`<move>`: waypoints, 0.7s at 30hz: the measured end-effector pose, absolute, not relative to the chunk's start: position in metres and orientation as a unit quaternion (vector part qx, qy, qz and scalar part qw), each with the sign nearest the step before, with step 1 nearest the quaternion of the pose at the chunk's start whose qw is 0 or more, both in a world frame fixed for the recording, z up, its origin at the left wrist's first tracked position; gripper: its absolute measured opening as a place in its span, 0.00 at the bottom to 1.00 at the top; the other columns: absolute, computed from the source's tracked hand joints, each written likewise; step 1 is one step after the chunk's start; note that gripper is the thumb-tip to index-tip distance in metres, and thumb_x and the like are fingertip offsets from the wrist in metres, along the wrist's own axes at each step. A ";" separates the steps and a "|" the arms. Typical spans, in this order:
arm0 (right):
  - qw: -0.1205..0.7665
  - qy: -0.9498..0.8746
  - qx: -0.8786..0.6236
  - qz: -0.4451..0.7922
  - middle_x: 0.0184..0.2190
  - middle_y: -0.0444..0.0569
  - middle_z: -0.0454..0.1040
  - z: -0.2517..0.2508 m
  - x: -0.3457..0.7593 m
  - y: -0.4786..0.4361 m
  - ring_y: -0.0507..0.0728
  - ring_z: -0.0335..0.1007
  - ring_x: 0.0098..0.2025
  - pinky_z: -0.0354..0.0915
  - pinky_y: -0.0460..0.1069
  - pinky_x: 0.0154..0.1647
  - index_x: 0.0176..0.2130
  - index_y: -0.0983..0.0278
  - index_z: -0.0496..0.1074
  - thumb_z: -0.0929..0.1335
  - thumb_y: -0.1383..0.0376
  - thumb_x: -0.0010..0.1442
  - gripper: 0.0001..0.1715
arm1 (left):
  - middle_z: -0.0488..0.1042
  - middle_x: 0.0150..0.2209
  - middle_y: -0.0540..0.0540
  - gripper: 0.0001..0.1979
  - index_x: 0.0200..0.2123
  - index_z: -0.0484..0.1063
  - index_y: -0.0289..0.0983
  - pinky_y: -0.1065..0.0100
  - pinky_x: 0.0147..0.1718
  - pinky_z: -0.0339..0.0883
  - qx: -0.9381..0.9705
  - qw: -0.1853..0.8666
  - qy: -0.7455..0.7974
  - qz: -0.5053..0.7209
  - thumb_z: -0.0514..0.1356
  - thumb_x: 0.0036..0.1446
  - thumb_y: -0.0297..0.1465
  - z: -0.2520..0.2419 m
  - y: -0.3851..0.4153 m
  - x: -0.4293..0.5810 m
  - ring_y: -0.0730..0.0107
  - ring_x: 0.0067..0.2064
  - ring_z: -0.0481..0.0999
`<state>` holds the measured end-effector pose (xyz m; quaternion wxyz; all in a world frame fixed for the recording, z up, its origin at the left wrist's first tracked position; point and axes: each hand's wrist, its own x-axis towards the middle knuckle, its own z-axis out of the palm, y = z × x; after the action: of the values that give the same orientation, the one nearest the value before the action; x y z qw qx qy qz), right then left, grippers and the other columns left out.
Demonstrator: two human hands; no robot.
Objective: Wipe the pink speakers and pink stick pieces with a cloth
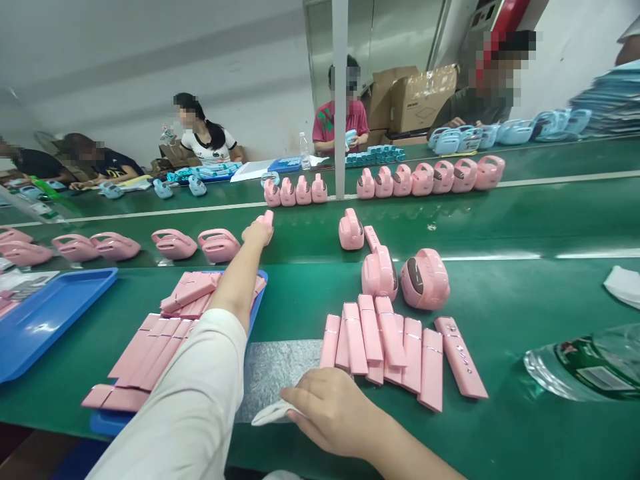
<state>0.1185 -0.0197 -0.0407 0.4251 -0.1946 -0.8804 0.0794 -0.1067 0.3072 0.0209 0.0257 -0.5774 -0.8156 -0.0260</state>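
Observation:
My left hand point(255, 233) stretches far forward across the bench, fingers closed around a small pink handled device point(269, 221), mostly covered by the hand. Close to me, my right hand point(333, 408) pinches a white cloth point(273, 413) over a grey textured mat point(280, 363). Just beyond that hand lies a heap of flat pink bars point(370, 333) with thin silver bands. A single pink bar with a row of buttons point(461, 357) rests to their right. Two pink handled devices point(425, 280) stand behind the heap. Under my left arm, more pink bars point(155, 350) are piled on a blue tray point(107, 423).
Pink devices point(423, 179) line the raised strip around a white post point(340, 100); others point(173, 244) stand at left. A second blue tray point(55, 313) lies at far left. A clear bottle point(590, 367) lies at right. Across the bench, several people sit near blue devices point(515, 131).

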 end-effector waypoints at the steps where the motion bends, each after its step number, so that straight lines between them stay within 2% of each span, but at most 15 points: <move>1: 0.425 -0.880 -0.193 0.083 0.25 0.46 0.75 -0.041 0.118 -0.020 0.54 0.70 0.24 0.61 0.48 0.22 0.44 0.67 0.68 0.59 0.65 0.67 0.12 | 0.71 0.52 0.41 0.19 0.53 0.68 0.36 0.55 0.46 0.72 -0.560 0.021 -0.828 -0.033 0.58 0.63 0.38 0.025 0.308 -0.115 0.61 0.49 0.74; 9: 0.430 -0.879 -0.195 0.071 0.24 0.46 0.75 -0.043 0.118 -0.019 0.53 0.71 0.25 0.61 0.49 0.22 0.43 0.66 0.69 0.58 0.64 0.68 0.13 | 0.69 0.55 0.39 0.22 0.56 0.65 0.35 0.51 0.49 0.70 -0.517 0.028 -0.853 -0.064 0.58 0.62 0.39 0.034 0.288 -0.121 0.58 0.52 0.73; 11: 0.436 -0.876 -0.197 0.065 0.24 0.46 0.75 -0.043 0.119 -0.018 0.53 0.71 0.25 0.62 0.48 0.23 0.43 0.67 0.69 0.58 0.64 0.69 0.14 | 0.64 0.59 0.31 0.27 0.60 0.60 0.31 0.49 0.52 0.68 -0.538 0.032 -0.840 -0.066 0.58 0.62 0.37 0.040 0.281 -0.105 0.51 0.56 0.70; 13: 0.442 -0.873 -0.196 0.058 0.23 0.45 0.74 -0.043 0.120 -0.017 0.52 0.70 0.24 0.62 0.48 0.23 0.42 0.67 0.69 0.58 0.64 0.69 0.14 | 0.57 0.62 0.20 0.33 0.63 0.52 0.23 0.46 0.55 0.63 -0.581 0.042 -0.810 -0.070 0.58 0.61 0.34 0.047 0.269 -0.082 0.40 0.62 0.63; 15: 0.445 -0.873 -0.195 0.051 0.22 0.45 0.74 -0.043 0.120 -0.016 0.52 0.70 0.24 0.62 0.48 0.23 0.41 0.67 0.70 0.57 0.63 0.69 0.15 | 0.55 0.62 0.17 0.35 0.63 0.51 0.20 0.45 0.57 0.59 -0.657 0.032 -0.750 -0.064 0.58 0.60 0.33 0.051 0.250 -0.054 0.36 0.64 0.58; 17: 0.440 -0.875 -0.195 0.050 0.23 0.45 0.74 -0.043 0.119 -0.016 0.52 0.70 0.24 0.62 0.48 0.23 0.41 0.66 0.70 0.57 0.63 0.69 0.16 | 0.62 0.59 0.26 0.31 0.60 0.60 0.27 0.51 0.58 0.60 -0.755 -0.012 -0.655 -0.039 0.60 0.58 0.37 0.051 0.221 -0.025 0.43 0.63 0.62; 19: 0.436 -0.877 -0.195 0.051 0.24 0.45 0.75 -0.044 0.118 -0.017 0.52 0.71 0.25 0.63 0.48 0.24 0.42 0.66 0.69 0.57 0.63 0.69 0.15 | 0.69 0.56 0.42 0.30 0.54 0.68 0.40 0.64 0.56 0.62 -0.847 -0.072 -0.526 0.000 0.67 0.49 0.40 0.046 0.185 0.000 0.56 0.59 0.68; 20: 0.436 -0.877 -0.195 0.051 0.24 0.45 0.75 -0.044 0.118 -0.017 0.52 0.71 0.25 0.63 0.48 0.24 0.42 0.66 0.69 0.58 0.63 0.69 0.15 | 0.70 0.55 0.47 0.27 0.50 0.72 0.43 0.70 0.55 0.63 -0.897 -0.107 -0.429 0.028 0.70 0.45 0.38 0.043 0.167 0.010 0.62 0.57 0.70; 21: 0.437 -0.877 -0.195 0.051 0.24 0.45 0.75 -0.045 0.118 -0.017 0.52 0.71 0.25 0.62 0.48 0.24 0.42 0.66 0.69 0.58 0.63 0.69 0.14 | 0.70 0.56 0.45 0.23 0.48 0.72 0.41 0.69 0.54 0.63 -0.948 -0.127 -0.286 0.063 0.68 0.48 0.36 0.038 0.151 0.018 0.62 0.56 0.70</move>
<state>0.1179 -0.0167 -0.0451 0.4372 -0.1945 -0.8766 0.0507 0.0184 0.1507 0.0382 -0.1273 -0.9477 -0.2858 0.0626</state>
